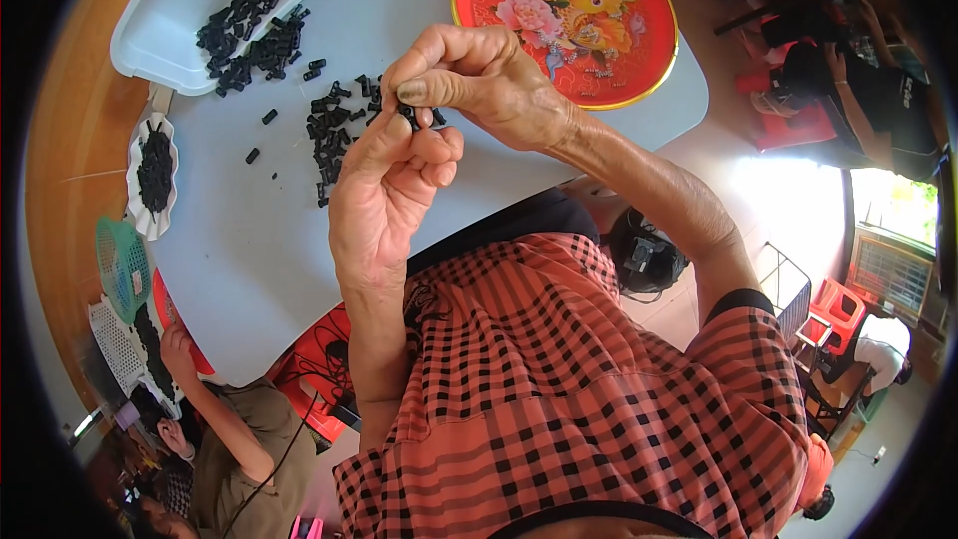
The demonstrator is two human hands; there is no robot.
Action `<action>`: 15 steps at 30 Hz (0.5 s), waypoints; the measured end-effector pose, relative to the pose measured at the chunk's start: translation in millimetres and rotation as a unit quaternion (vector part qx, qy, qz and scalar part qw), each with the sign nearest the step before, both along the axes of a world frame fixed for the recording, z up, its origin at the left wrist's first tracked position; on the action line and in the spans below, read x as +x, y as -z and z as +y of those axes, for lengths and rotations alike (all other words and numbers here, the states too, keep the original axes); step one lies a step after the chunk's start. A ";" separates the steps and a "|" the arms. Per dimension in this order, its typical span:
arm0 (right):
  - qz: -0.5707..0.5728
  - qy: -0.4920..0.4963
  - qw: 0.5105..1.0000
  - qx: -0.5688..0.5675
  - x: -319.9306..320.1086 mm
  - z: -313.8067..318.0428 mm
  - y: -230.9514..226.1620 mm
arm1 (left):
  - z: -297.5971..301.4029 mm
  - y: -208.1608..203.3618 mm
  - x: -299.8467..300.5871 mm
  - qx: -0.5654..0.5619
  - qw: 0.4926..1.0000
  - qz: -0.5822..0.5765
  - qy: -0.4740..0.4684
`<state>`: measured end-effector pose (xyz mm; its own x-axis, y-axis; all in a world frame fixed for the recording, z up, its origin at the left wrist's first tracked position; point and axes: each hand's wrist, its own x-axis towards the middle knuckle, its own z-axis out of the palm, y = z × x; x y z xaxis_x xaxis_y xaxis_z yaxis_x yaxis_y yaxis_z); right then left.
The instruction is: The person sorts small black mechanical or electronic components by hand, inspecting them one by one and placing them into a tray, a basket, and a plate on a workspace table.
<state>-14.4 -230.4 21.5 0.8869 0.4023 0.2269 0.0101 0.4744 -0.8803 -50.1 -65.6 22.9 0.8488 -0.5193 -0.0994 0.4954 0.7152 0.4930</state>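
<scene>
My left hand [377, 195] and my right hand [489, 85] meet above the table, fingertips together. Between them is a small black plastic piece [408, 117], mostly covered by my fingers. The left thumb and fingers pinch it from below, and the right thumb and forefinger close on it from above. Under and beside my hands, a loose pile of short black cylindrical pieces [329, 135] lies on the pale blue table [249, 269]. Two single pieces, one a black cylinder [269, 117], lie apart to the left of the pile.
A translucent white tub [150, 35] with many black pieces stands far left. Far right is a red floral tray [479, 50] with a gold rim. A white fluted dish [136, 200] of thin black parts and a green basket [122, 265] line the left. Other people sit nearby.
</scene>
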 end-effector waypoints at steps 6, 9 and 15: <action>-0.045 -0.024 0.995 -0.088 6.7 -9.3 -4.2 | 4.8 -0.2 -4.7 0.140 0.988 -0.051 -0.051; -0.263 0.063 0.912 -0.308 8.9 -16.2 -19.6 | 7.7 -0.5 -6.2 0.204 0.973 -0.054 -0.097; -0.415 0.095 0.828 -0.365 9.1 -11.9 -15.7 | -0.4 5.1 -4.6 0.177 0.977 -0.048 -0.105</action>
<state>-5.3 -242.3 37.1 0.6111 0.5716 0.5476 0.7681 -0.2609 -0.5848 -54.6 -66.0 17.9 0.9472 -0.2805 -0.1553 0.2951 0.5729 0.7647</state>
